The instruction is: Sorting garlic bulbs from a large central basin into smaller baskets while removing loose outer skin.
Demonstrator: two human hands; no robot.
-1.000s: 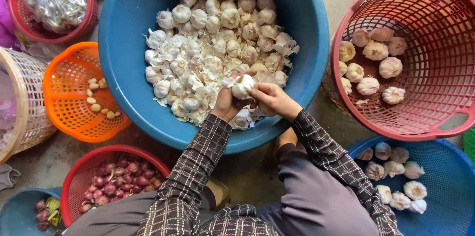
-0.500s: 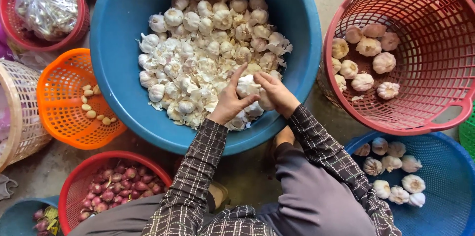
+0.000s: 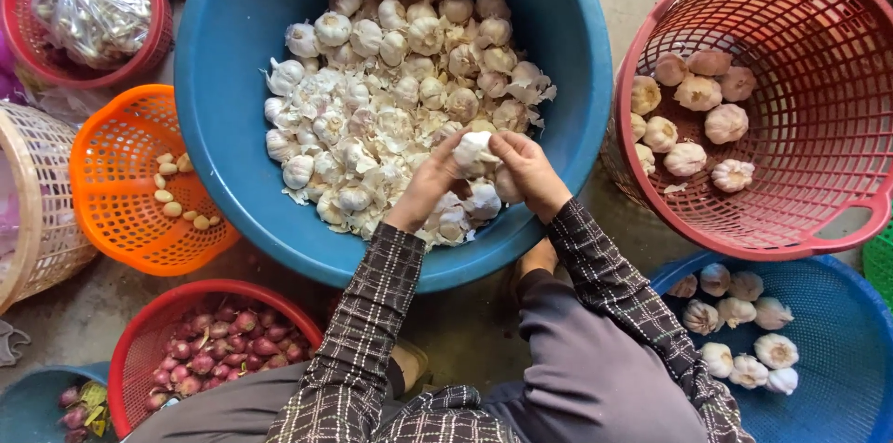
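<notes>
1. The left hand (image 3: pixel 430 185) and the right hand (image 3: pixel 528 171) are both pinching one garlic bulb (image 3: pixel 473 149) between the fingertips, fingers curled partway around it.
2. The bulb is sitting just above the garlic pile (image 3: pixel 391 99), near the front edge of the big blue tub (image 3: pixel 214 127).
3. It is looking light and firm, with dry, papery skin that is likely flaking and slipping, so holding it by its round sides seems best.
4. A red basket (image 3: pixel 819 211) at the right is holding a few bulbs.
5. An orange basket (image 3: pixel 107 211) at the left is holding loose cloves (image 3: pixel 177 197).
</notes>
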